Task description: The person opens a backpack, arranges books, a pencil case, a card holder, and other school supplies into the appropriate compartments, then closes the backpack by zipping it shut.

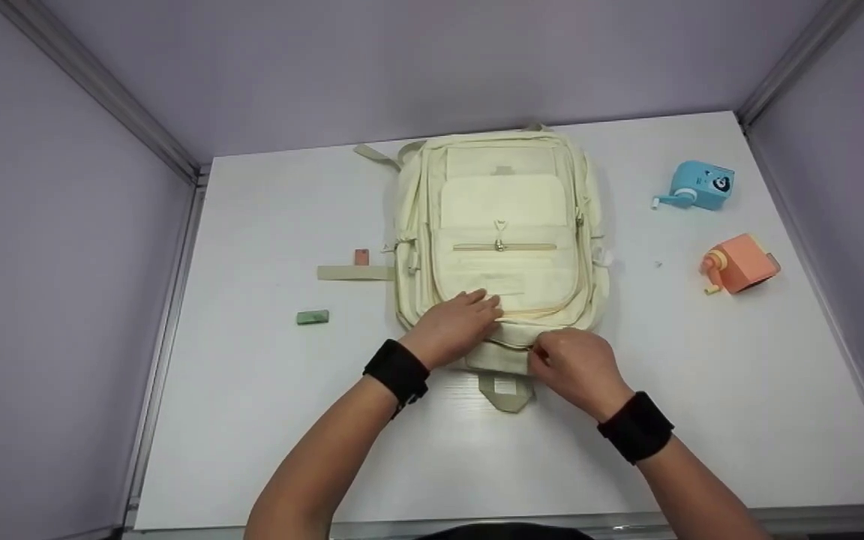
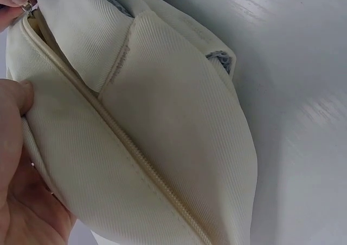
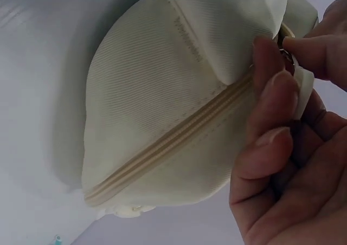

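A cream backpack (image 1: 508, 201) lies flat on the table, front side up, its near end towards me. My left hand (image 1: 453, 328) lies over its near edge, fingers across the front; in the left wrist view the thumb (image 2: 19, 97) presses the fabric, with the other fingers on the far side of the fold. My right hand (image 1: 580, 369) pinches the metal zipper pull (image 3: 286, 56) between thumb and fingertips. The curved zipper (image 2: 135, 154) runs along the bag's end, with a gap beside the pull. A webbing loop (image 1: 507, 401) sticks out below.
Two hand-crank pencil sharpeners, one blue (image 1: 704, 184) and one orange (image 1: 745, 264), stand at the right. A green block (image 1: 313, 317) and a small reddish block (image 1: 361, 256) lie left of the bag, near a beige strap (image 1: 353, 273). Panels enclose the white table (image 1: 267, 217).
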`<state>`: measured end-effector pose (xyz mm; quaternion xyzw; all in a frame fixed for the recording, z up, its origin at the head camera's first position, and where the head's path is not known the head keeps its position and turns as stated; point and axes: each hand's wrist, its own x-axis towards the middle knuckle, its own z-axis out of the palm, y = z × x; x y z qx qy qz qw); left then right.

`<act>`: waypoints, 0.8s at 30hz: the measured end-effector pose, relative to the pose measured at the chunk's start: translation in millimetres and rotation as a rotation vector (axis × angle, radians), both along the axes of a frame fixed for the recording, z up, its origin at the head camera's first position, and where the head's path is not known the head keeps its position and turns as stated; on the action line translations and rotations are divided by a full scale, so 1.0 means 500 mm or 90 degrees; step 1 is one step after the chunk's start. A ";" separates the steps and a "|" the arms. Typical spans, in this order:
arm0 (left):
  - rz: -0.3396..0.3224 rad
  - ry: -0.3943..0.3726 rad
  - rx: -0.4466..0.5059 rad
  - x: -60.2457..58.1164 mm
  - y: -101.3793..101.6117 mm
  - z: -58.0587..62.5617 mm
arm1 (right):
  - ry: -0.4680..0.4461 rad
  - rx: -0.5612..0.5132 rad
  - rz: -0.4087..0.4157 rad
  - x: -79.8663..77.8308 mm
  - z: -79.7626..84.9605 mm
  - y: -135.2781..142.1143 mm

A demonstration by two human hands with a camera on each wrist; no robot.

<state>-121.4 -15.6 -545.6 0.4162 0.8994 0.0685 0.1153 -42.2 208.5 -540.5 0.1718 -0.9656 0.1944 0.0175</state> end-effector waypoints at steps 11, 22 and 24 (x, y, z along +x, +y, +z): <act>0.003 -0.006 0.003 0.000 0.000 -0.002 | 0.035 0.010 0.017 -0.003 -0.005 -0.044; -0.025 -0.025 0.075 -0.003 -0.032 -0.007 | 0.022 0.016 0.006 -0.004 -0.013 -0.039; -0.036 -0.009 0.079 -0.005 -0.045 -0.009 | 0.018 0.011 0.005 -0.003 -0.012 -0.038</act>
